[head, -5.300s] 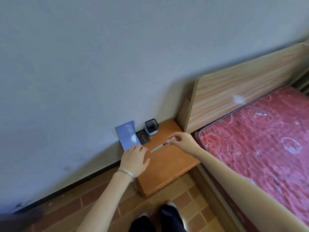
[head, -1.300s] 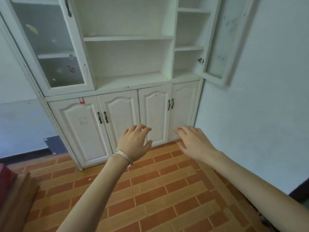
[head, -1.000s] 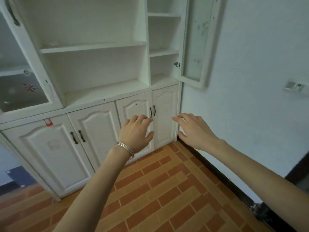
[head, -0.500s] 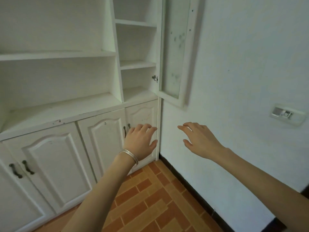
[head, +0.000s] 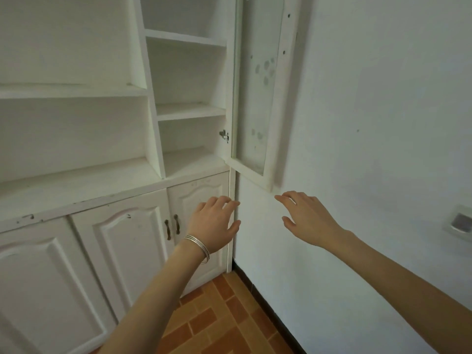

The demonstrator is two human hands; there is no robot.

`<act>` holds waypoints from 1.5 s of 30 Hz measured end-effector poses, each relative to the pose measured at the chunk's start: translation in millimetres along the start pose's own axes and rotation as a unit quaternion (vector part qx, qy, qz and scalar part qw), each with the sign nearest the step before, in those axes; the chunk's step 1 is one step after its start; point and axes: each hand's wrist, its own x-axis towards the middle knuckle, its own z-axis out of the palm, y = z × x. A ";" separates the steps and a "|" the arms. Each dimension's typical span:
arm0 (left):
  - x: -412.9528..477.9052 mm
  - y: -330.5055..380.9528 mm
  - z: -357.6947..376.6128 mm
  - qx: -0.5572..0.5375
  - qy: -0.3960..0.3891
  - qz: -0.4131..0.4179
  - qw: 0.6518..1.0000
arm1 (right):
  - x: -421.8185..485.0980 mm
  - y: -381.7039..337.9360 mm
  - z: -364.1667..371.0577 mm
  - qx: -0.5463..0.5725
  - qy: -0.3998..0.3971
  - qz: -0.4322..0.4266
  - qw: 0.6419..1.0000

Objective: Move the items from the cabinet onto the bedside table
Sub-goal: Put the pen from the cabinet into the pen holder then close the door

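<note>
White wooden cabinet (head: 153,175) stands against the wall (head: 370,123), with the glass door (head: 255,98) at its right end swung open. The left hand (head: 214,223) hovers before the cabinet's lower right corner. The right hand (head: 306,218) hovers just right of the cabinet, under that door. Both grips are apart, fingers loosely spread, holding nothing.

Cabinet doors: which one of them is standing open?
The tall glass door at the upper right. It is swung out toward the wall, baring the narrow shelves behind it. The lower panelled doors all sit shut, flush in their frame.
</note>
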 end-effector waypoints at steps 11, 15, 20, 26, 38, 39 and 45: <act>186.4 -36.9 40.3 0.002 0.032 0.060 0.998 | 158.9 102.2 10.6 -0.017 0.029 0.053 0.998; 223.2 -40.3 62.0 -0.006 0.018 0.072 0.997 | 194.5 132.7 16.3 -0.006 0.046 0.075 0.996; 253.0 -53.3 81.6 -0.026 0.037 0.070 0.997 | 234.6 169.5 30.4 -0.023 0.029 0.063 0.997; 287.6 -59.9 90.3 -0.012 0.052 0.044 0.998 | 280.8 201.9 42.4 0.010 0.032 0.055 0.998; 329.6 -68.1 95.2 0.016 0.069 0.005 0.997 | 328.0 231.9 63.0 0.121 0.086 -0.003 0.989; 331.7 -70.5 96.9 0.017 0.072 0.003 0.997 | 328.4 231.3 63.7 0.130 0.094 -0.007 0.987; 335.2 -76.9 98.6 0.039 0.094 -0.013 0.995 | 330.9 215.4 63.9 0.131 0.148 -0.063 0.978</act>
